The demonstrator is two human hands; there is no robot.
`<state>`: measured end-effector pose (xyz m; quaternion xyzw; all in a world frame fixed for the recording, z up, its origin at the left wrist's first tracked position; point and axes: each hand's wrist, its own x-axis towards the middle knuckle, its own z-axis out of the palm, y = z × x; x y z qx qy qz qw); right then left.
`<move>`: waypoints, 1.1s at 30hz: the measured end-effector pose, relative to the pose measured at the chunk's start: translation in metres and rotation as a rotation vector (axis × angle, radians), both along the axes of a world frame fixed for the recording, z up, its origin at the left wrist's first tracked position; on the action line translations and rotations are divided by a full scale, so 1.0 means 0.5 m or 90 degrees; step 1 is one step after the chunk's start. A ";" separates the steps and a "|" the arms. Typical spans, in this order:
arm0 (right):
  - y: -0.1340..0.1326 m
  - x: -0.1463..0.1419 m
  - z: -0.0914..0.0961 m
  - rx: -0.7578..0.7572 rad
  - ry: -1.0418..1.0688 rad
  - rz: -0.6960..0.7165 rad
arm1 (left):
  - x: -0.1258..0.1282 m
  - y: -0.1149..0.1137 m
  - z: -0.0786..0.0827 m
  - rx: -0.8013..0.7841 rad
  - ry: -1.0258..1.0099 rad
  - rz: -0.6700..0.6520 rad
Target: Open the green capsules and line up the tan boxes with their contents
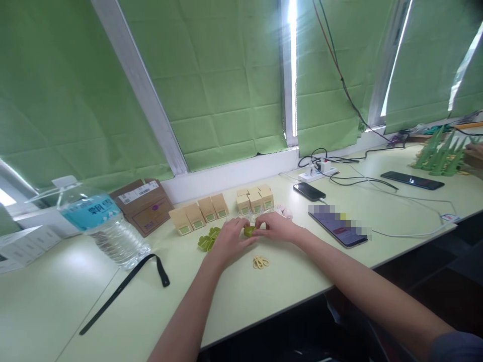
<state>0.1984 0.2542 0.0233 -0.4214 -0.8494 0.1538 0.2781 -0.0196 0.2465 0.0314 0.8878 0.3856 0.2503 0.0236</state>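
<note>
My left hand (233, 239) and my right hand (274, 227) meet over the table, fingers closed on a small green shallow piece (249, 231) between them. Its exact kind is too small to tell. Beside my left hand lie several green clover-shaped pieces (206, 243), partly covered by that hand. Nearer to me rests a little bunch of yellow loop-shaped pieces (260, 262). Behind my hands stand several small kraft boxes (255, 200) with green labels, and more such boxes (196, 216) are lined up to the left. Pale pink round items (286, 211) sit just beyond my right hand.
On the left are a large water bottle (109, 226), a cardboard box (145, 208) and a black strap (124, 284). Phones (337, 226) and a power strip (319, 174) with cables occupy the right. Another person's hand (474, 153) is near green spiky pieces (439, 156).
</note>
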 end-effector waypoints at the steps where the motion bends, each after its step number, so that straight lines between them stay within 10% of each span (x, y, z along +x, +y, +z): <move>1: 0.001 -0.001 -0.001 0.018 -0.021 0.003 | -0.004 0.003 0.003 0.004 -0.024 0.003; 13: -0.032 -0.042 -0.003 0.092 -0.110 0.079 | -0.058 0.030 0.018 0.215 -0.388 0.154; 19: -0.040 -0.047 -0.006 0.080 -0.056 0.205 | -0.039 0.025 0.011 0.202 -0.232 0.132; 26: -0.025 -0.025 0.001 0.071 0.007 0.159 | -0.036 0.012 0.006 0.031 -0.011 0.018; 33: -0.029 -0.017 0.012 0.056 0.032 0.123 | -0.038 0.014 0.018 -0.054 0.047 0.101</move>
